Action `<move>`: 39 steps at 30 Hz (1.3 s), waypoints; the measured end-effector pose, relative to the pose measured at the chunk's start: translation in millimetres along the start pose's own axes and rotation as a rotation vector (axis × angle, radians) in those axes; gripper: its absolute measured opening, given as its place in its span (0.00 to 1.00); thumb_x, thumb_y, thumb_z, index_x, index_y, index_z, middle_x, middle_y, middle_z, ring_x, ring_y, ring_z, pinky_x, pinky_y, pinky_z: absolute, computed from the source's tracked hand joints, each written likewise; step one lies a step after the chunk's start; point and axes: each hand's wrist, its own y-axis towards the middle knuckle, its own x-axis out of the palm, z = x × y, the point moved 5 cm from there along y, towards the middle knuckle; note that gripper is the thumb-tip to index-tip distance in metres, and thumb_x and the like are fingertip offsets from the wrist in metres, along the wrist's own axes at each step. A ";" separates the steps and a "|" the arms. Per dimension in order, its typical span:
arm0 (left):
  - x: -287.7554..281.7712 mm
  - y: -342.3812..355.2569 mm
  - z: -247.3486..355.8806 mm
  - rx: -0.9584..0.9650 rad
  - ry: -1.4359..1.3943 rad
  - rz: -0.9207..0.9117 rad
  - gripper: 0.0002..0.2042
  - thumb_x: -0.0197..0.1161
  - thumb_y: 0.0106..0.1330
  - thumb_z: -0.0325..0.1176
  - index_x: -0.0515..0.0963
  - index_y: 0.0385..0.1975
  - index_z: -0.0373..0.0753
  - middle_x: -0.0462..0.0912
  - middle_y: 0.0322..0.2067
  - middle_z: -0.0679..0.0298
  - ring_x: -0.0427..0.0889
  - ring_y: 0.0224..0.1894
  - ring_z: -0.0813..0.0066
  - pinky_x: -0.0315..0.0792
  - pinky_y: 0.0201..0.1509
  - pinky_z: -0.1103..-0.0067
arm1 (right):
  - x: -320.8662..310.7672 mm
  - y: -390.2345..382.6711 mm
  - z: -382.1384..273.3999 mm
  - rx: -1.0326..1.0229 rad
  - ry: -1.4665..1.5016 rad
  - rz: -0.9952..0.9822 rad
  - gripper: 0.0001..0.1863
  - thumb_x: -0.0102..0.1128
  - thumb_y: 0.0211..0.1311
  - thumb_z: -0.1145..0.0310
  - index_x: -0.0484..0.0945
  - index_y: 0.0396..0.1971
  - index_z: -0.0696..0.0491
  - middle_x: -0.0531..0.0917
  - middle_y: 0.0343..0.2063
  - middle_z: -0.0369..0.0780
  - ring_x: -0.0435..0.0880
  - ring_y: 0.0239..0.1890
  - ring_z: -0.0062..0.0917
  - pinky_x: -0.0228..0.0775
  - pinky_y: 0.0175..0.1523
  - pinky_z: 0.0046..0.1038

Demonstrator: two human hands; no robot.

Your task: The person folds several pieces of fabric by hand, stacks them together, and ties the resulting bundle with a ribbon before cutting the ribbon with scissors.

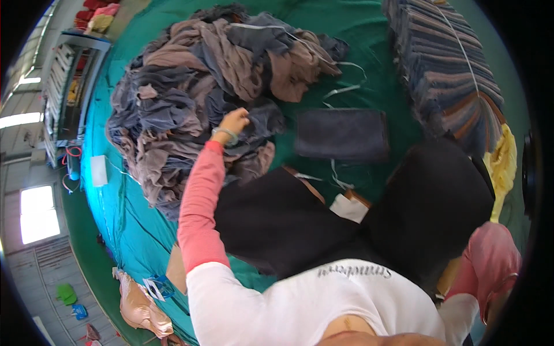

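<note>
A large heap of crumpled grey and brown cloths lies in front of me to the left. At its right edge is my left hand, its fingers curled closed at a dark grey cloth. To the right of that hand a folded dark grey cloth lies flat as a neat rectangle, apart from the heap. My right arm is bent back at the lower right. Only a bit of my right hand shows there, past a bracelet, and its fingers are hidden.
A long row of folded grey, blue and brown cloths, with a white strap across it, stands at the far right. Beside it hangs yellow plastic. Green sheeting lies beneath everything. White straps and a white paper lie near my legs.
</note>
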 end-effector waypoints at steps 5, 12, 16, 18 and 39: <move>-57.7 -12.5 93.9 0.014 -0.631 -0.091 0.07 0.54 0.59 0.26 0.71 0.36 0.35 0.73 0.29 0.73 0.69 0.31 0.87 0.65 0.36 0.88 | 20.5 7.5 10.4 -0.028 0.054 -0.007 0.26 0.55 0.49 0.68 0.65 0.51 0.53 0.69 0.51 0.40 0.67 0.52 0.30 0.56 0.56 0.33; -136.7 -51.7 209.8 0.270 -0.807 0.177 0.07 0.53 0.61 0.25 0.71 0.39 0.37 0.75 0.37 0.71 0.71 0.40 0.85 0.64 0.45 0.87 | 18.0 -6.3 -5.1 -0.043 0.033 0.028 0.28 0.57 0.48 0.69 0.64 0.52 0.54 0.69 0.51 0.41 0.66 0.53 0.31 0.56 0.57 0.33; -153.9 -99.8 185.0 0.270 -0.954 0.332 0.10 0.49 0.63 0.24 0.68 0.43 0.32 0.75 0.40 0.64 0.73 0.43 0.80 0.64 0.49 0.85 | 37.0 11.5 16.4 -0.093 0.135 -0.026 0.29 0.58 0.46 0.70 0.64 0.52 0.54 0.69 0.51 0.41 0.66 0.53 0.32 0.56 0.57 0.32; -159.2 -109.3 182.4 0.250 -0.927 0.354 0.10 0.49 0.63 0.24 0.69 0.43 0.33 0.75 0.40 0.64 0.73 0.43 0.80 0.64 0.49 0.85 | 38.7 11.9 21.1 -0.118 0.177 -0.031 0.29 0.58 0.46 0.71 0.63 0.52 0.54 0.69 0.52 0.41 0.66 0.53 0.32 0.56 0.58 0.32; -165.0 -110.9 193.2 0.302 -0.893 0.409 0.21 0.52 0.57 0.25 0.65 0.52 0.30 0.73 0.48 0.59 0.71 0.51 0.71 0.62 0.57 0.78 | 41.8 5.6 8.3 -0.114 0.198 -0.027 0.35 0.63 0.40 0.74 0.62 0.54 0.56 0.68 0.53 0.42 0.65 0.56 0.34 0.55 0.60 0.32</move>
